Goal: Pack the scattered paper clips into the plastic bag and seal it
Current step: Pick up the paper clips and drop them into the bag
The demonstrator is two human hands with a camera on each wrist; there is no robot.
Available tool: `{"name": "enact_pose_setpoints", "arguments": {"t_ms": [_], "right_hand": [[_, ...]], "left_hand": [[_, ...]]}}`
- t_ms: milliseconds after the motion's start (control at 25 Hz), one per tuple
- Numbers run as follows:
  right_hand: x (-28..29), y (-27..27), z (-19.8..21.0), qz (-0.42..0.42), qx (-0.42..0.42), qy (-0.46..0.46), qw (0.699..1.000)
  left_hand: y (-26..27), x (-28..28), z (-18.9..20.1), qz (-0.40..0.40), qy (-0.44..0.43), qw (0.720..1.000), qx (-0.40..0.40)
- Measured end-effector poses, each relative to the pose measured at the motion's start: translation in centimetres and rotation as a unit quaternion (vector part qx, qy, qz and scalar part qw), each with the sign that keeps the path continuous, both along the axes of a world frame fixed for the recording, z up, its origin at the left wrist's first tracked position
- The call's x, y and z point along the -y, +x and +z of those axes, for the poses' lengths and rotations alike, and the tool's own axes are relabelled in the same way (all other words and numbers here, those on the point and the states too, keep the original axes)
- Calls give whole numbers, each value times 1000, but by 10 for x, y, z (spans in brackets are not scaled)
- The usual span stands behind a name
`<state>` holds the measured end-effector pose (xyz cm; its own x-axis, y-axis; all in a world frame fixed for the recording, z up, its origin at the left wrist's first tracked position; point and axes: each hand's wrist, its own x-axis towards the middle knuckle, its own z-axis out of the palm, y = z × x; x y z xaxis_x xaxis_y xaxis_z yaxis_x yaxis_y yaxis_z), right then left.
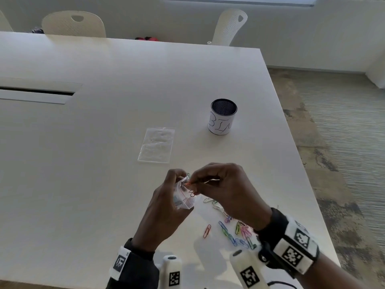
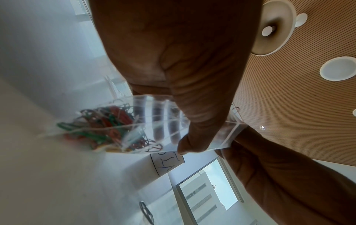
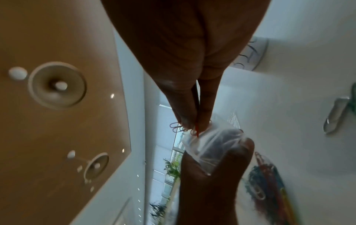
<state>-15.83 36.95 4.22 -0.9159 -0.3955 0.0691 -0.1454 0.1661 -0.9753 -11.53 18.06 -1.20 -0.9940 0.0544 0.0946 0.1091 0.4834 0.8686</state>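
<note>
- My left hand (image 1: 166, 207) grasps the plastic bag (image 1: 184, 195) just above the counter (image 1: 93, 163), fingers behind one wall and thumb in front near the mouth; I judge the film thin, limp and slippery, so it is best held close under the zip strip, where it stays propped open.
- The left wrist view shows the bag's clear film (image 2: 169, 121) pinched under my thumb, with a tangle of coloured clips (image 2: 108, 129) already sagging in its lower end; light as each clip is, their gathered weight pulls the soft bag down.
- My right hand (image 1: 220, 188) pinches a few paper clips (image 3: 181, 129) between thumb and fingertips (image 3: 204, 121) at the bag's mouth; a red one (image 1: 188, 183) is at the opening. How many I hold I cannot tell.
- The wire clips look stiff, smooth and prone to hooking one another; I expect a pinch across the flat loops to hold better than one on the ends.
- The scattered paper clips (image 1: 235, 232) lie on the counter under and beside my right wrist, one red clip (image 1: 206, 231) a little apart.
- A second, flat clear bag (image 1: 156, 145) and a labelled mesh cup (image 1: 222, 117) stand farther off, untouched.
</note>
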Motion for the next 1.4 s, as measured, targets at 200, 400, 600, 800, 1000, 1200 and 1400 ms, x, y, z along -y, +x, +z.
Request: {"name": "enact_pose_setpoints", "arguments": {"t_ms": [200,400,600,800,1000,1200,1400], "right_hand": [[11,-2,-10,38,-132,159,978],[4,-3,6,68,-175,189,964],[-28,-18,9,-15,-155,173,973],[-48,-22,-25,25,-130,316,939],[-42,-13,-47,190,-158,403,881],[-65,-9,-40,239,-152,425,860],[-80,0,-41,231,-149,481,833]], "left_hand": [[2,-1,1,9,7,1000,16],[3,-2,2,2,11,1000,12],[5,1,1,7,4,1000,4],[7,1,1,5,-1,1000,-5],[8,1,2,5,-7,1000,-14],[11,2,1,12,-6,1000,-11],[10,1,0,11,0,1000,-10]]}}
